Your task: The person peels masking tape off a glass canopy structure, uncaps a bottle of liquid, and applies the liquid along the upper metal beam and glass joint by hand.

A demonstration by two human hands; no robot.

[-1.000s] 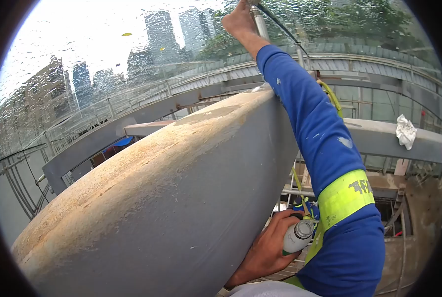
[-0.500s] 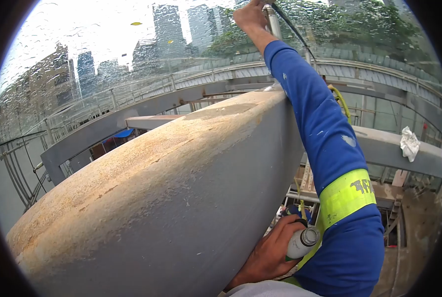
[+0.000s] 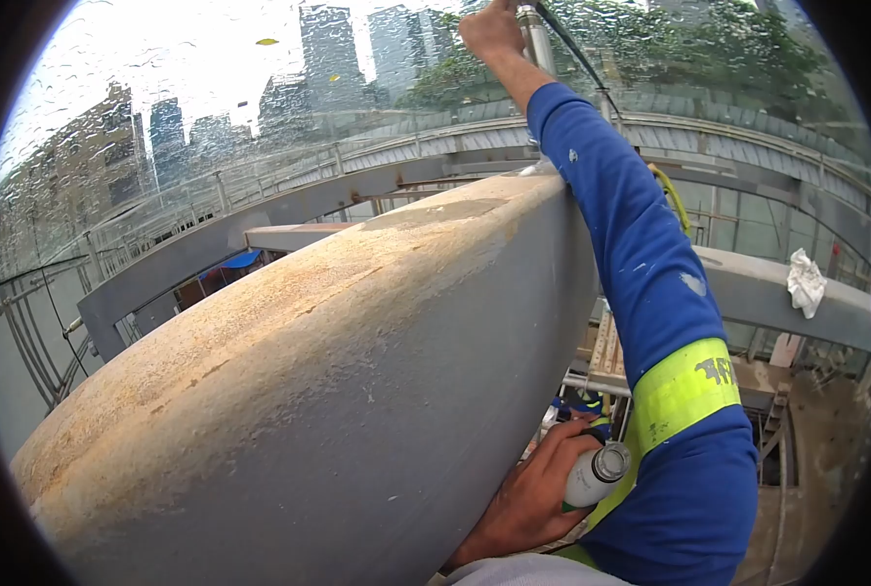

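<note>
My left hand (image 3: 528, 493) is low at the centre, its fingers wrapped round a white bottle (image 3: 589, 479) with a grey ringed neck that points towards me. A black loop shows by its fingertips. My right arm, in a blue sleeve with a yellow band, stretches up and forward. At the top edge my right hand (image 3: 494, 32) is closed beside an upright metal tube (image 3: 536, 41); its fingertips are cut off by the frame, so what they hold is hidden. A large grey beam (image 3: 406, 391) with a worn, rust-stained top lies beside the arm, with a small white patch at its far end.
Wet glass (image 3: 211, 88) rises ahead, with buildings and trees behind. A crumpled white cloth (image 3: 806, 283) lies on another beam (image 3: 777, 308) at the right. Far below, a person (image 3: 584, 400) in blue and yellow shows between scaffold parts. A yellow strap (image 3: 672, 195) hangs behind my arm.
My right forearm has shifted slightly right, while the hand stays by the metal tube. More of the person below shows now. My left hand still holds the bottle.
</note>
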